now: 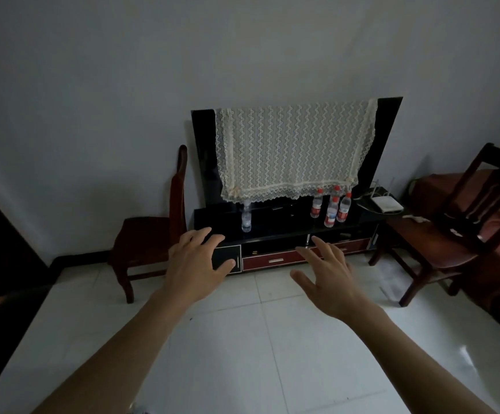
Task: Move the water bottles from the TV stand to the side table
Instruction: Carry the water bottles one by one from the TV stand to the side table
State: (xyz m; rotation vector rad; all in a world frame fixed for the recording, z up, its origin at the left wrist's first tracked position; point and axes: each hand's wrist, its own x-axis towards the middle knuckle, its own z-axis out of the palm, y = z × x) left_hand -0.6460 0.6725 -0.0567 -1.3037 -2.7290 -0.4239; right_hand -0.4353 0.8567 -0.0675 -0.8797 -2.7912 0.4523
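Both forearms reach forward, left hand (196, 264) and right hand (329, 277) empty with fingers spread, toward upright bottles on the TV stand (284, 227): a clear bottle (246, 218) near its left end, nearer the left hand, four red-capped bottles (331, 208) toward its right end.

Dim room, low light. Plain pale wall (93, 100) behind, dark skirting along its foot. Floor (257, 339) of large white glossy tiles with faint reflections. A flat-screen TV (204, 150) leans near the wall, mostly draped with a cream lace cloth (293, 150). One dark wooden chair (150, 234) stands to its left, side-on to the wall. Two more wooden chairs (458, 228) with reddish seats at right. White router (387, 204) beside the screen. Dark furniture edge (0, 240) at far left.
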